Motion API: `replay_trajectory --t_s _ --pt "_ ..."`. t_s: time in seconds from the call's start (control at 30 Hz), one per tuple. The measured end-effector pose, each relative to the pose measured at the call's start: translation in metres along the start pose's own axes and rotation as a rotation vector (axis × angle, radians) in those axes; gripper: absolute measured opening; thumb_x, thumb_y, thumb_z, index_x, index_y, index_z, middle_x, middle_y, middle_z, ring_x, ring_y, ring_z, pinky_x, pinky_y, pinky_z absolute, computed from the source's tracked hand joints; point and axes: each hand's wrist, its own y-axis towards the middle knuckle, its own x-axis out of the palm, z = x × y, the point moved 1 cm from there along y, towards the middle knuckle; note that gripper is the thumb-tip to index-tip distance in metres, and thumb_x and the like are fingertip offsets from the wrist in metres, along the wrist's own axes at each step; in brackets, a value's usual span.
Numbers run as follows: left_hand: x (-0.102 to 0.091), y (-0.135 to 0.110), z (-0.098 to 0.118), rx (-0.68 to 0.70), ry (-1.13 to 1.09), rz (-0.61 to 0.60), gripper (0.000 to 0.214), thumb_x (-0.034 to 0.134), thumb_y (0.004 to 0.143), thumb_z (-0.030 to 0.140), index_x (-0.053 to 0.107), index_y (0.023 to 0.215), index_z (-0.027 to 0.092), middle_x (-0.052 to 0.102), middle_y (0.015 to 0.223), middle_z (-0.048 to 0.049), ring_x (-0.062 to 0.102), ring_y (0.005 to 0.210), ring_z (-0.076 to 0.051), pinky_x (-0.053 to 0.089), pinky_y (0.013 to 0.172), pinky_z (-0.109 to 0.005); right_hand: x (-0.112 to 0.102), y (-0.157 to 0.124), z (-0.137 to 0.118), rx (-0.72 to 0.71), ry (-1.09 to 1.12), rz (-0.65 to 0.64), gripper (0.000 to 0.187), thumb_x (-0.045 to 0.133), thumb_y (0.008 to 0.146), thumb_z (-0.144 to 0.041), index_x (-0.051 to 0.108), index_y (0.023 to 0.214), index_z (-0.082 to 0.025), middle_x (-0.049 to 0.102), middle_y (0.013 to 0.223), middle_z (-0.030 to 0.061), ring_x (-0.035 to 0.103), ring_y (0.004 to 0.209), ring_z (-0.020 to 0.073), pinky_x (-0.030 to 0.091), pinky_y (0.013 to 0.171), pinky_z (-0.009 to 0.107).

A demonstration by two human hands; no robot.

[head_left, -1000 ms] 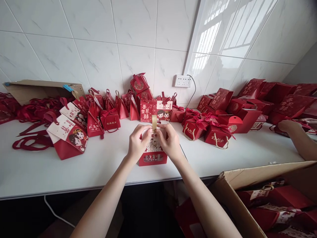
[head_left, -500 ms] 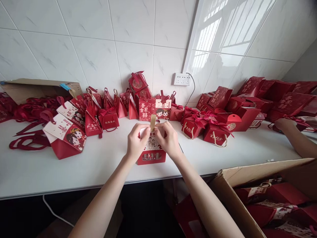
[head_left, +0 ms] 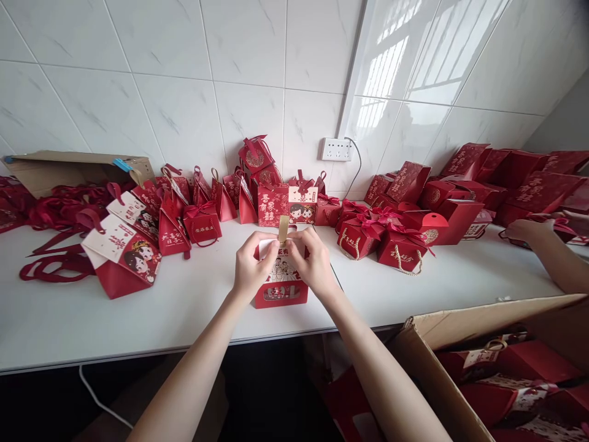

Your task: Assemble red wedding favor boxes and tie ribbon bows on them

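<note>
A small red and white gift box (head_left: 281,283) stands on the white table (head_left: 184,307) right in front of me. My left hand (head_left: 251,265) pinches the top of the box from the left. My right hand (head_left: 314,263) pinches it from the right. Between my fingertips a beige ribbon handle (head_left: 283,229) sticks straight up from the top of the box. Both hands have their fingers closed on the box top.
Several red gift boxes and bags (head_left: 377,236) line the back of the table by the tiled wall. Red ribbons (head_left: 55,212) and a flat cardboard box (head_left: 69,169) lie at the left. An open carton (head_left: 464,362) with red boxes stands at lower right. Another person's hand (head_left: 529,232) rests at the right.
My hands stay on the box top with only slight shifts of the fingers. The other person's hand at the right has moved a little.
</note>
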Motion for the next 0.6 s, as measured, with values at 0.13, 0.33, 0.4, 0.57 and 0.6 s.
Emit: replay_trajectory --t_s 0.13,0.33,0.4,0.57,0.6 --pt "0.0009 0.0001 -0.0009 -0.072 -0.023 -0.010 0.012 0.058 0.081 0.030 0.059 0.081 0.018 0.065 0.074 -0.0004 0.062 0.067 -0.013 0.050 0.062 -0.022 0.0004 0.0003 0.0004 0.006 0.003 0.004 0.007 0.051 0.088 -0.019 0.058 0.085 -0.019 0.055 0.080 0.0010 0.055 0.072 0.0135 0.045 0.069 0.025" --pt "0.0062 -0.0022 -0.0059 -0.159 -0.210 0.092 0.034 0.067 0.073 0.032 0.047 0.097 0.020 0.064 0.079 -0.0011 0.065 0.070 -0.014 0.051 0.063 -0.024 0.0011 0.0019 0.0006 0.014 -0.015 -0.009 0.007 0.051 0.086 -0.018 0.056 0.082 -0.019 0.056 0.080 0.0011 0.056 0.073 0.0139 0.045 0.069 0.025" --pt "0.0068 -0.0032 -0.0061 -0.217 -0.260 0.081 0.039 0.069 0.072 0.033 0.044 0.100 0.021 0.062 0.071 0.0017 0.062 0.061 -0.013 0.050 0.058 -0.023 0.0011 0.0018 0.0004 0.018 -0.026 -0.008 0.007 0.051 0.086 -0.019 0.056 0.082 -0.020 0.056 0.080 0.0012 0.056 0.073 0.0142 0.045 0.069 0.025" --pt "0.0038 -0.0036 -0.0032 -0.297 -0.202 0.069 0.028 0.068 0.072 0.037 0.057 0.089 0.018 0.064 0.070 -0.0007 0.060 0.059 -0.013 0.048 0.056 -0.023 0.0011 -0.0002 0.0011 0.029 -0.047 0.003 0.008 0.051 0.087 -0.021 0.059 0.084 -0.020 0.058 0.080 0.0019 0.057 0.073 0.0151 0.047 0.069 0.026" --pt "0.0035 -0.0029 -0.0027 -0.298 -0.187 0.058 0.025 0.067 0.072 0.038 0.059 0.084 0.017 0.065 0.071 -0.0017 0.061 0.060 -0.014 0.049 0.056 -0.023 0.0014 -0.0006 0.0016 0.027 -0.051 0.004 0.009 0.051 0.087 -0.022 0.059 0.084 -0.020 0.058 0.080 0.0020 0.057 0.073 0.0151 0.047 0.069 0.026"
